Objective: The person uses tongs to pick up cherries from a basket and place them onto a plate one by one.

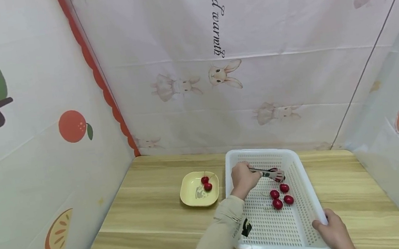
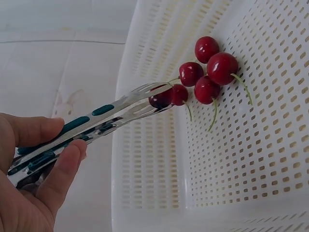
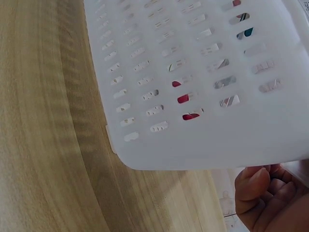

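My left hand (image 1: 245, 179) holds metal tongs (image 2: 104, 118) with teal inlays, thumb and fingers pressing on their two arms. Between the tong tips is a dark red cherry (image 2: 161, 96), inside a white perforated plastic basket (image 1: 272, 228). Beside it in the basket lie several red cherries (image 2: 222, 68), some with green stems. On the basket's near right side, my right hand (image 1: 334, 230) grips the rim; the right wrist view shows its curled fingers (image 3: 253, 186) at the edge. Left of the basket, a yellow square dish (image 1: 190, 198) holds two cherries (image 1: 207, 186) with stems.
Basket and dish stand on a wood-grain table (image 1: 152, 226). A printed rabbit curtain (image 1: 192, 129) hangs behind the table's far edge. Fruit-printed sheets (image 1: 22, 175) close off the left and right sides. The basket's raised walls surround the cherries.
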Motion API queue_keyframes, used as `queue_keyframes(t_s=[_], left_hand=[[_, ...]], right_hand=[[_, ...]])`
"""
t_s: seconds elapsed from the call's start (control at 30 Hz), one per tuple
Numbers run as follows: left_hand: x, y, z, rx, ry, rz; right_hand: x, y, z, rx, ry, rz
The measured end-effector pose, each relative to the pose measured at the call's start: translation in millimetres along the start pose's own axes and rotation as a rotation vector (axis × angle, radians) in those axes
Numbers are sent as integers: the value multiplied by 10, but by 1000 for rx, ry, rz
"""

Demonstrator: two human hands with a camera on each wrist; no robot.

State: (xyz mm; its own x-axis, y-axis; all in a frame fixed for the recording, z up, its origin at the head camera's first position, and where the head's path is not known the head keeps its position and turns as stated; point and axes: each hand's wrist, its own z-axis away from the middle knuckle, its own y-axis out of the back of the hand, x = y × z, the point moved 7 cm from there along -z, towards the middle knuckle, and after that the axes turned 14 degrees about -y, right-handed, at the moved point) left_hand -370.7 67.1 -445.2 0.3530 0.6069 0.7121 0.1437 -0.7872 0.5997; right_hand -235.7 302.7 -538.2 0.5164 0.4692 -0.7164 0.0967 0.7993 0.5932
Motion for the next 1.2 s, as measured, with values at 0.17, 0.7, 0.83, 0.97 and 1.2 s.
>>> queue_keyframes(t_s=[0.17,0.7,0.83,0.97,1.2], left_hand=[[-10,21,-3,5,-4,0],[40,328,150,15,10,73],[28,438,231,14,15,135],[-4,563,326,31,13,169],[-67,786,481,121,-8,238]], right_hand=[[3,-9,-6,-9,-9,-1],[21,-27,-7,-24,-39,-22],[4,-20,-15,-15,-17,-13],[7,-26,-20,-13,-21,-7],[-10,-26,3,-10,-17,-14]])
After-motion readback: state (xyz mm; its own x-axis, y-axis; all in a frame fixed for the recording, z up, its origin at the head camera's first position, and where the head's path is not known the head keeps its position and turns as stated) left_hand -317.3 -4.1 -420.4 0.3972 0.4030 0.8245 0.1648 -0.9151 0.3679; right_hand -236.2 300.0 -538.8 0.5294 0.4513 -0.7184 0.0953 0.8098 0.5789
